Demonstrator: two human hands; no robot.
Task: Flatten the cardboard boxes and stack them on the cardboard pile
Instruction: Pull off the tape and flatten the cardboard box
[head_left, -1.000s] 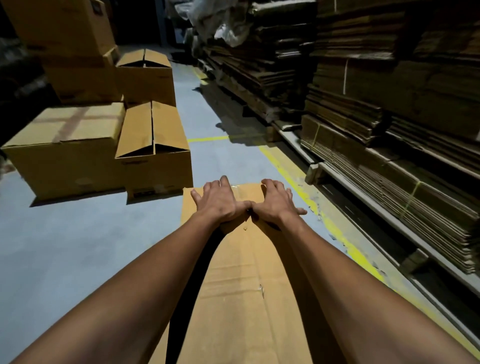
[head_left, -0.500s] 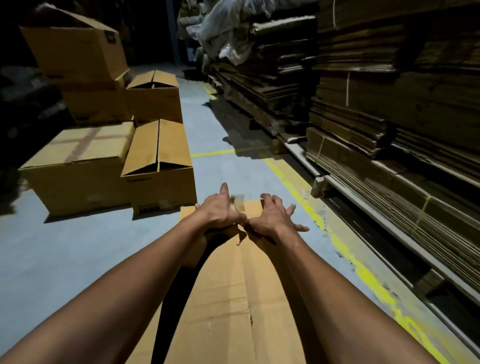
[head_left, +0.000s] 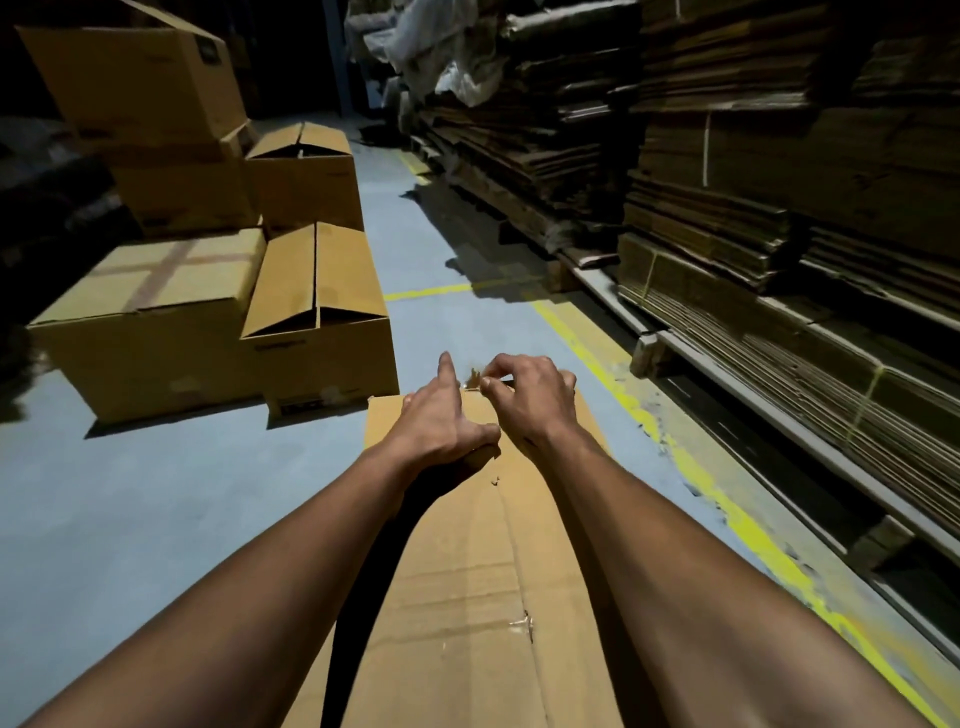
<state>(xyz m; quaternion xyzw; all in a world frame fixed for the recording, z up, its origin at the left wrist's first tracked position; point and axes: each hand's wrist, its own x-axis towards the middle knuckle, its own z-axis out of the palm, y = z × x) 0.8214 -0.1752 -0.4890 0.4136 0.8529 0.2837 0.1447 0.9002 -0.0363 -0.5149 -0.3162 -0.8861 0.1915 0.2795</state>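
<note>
Where both forearms reach out over it, the cardboard box (head_left: 467, 597) runs lengthways away from the person, its far edge just short of the nearest open box (head_left: 317, 332) on the grey floor (head_left: 156, 509). The left hand (head_left: 441, 421) lies on the box's far end, index finger pointing forward and thumb pressed against a raised flap edge; it clasps nothing. The right hand (head_left: 524, 400) has its fingertips pinched on a small strip (head_left: 474, 376), probably tape, lifted above the centre seam at the far edge; the strip is too small to name surely. Small tears show along the seam nearer the person.

To the left the floor is bare and wide up to a cluster of standing boxes: a taped box (head_left: 150, 322) touching the open one, with more boxes (head_left: 171, 130) stacked behind. To the right a yellow line (head_left: 727, 519) runs near the box's right edge, and beyond it the cardboard pile (head_left: 779, 249), flat sheets in bundles, rises on low supports. Between the standing boxes and the pile an aisle of floor leads away, crossed by a second yellow line.
</note>
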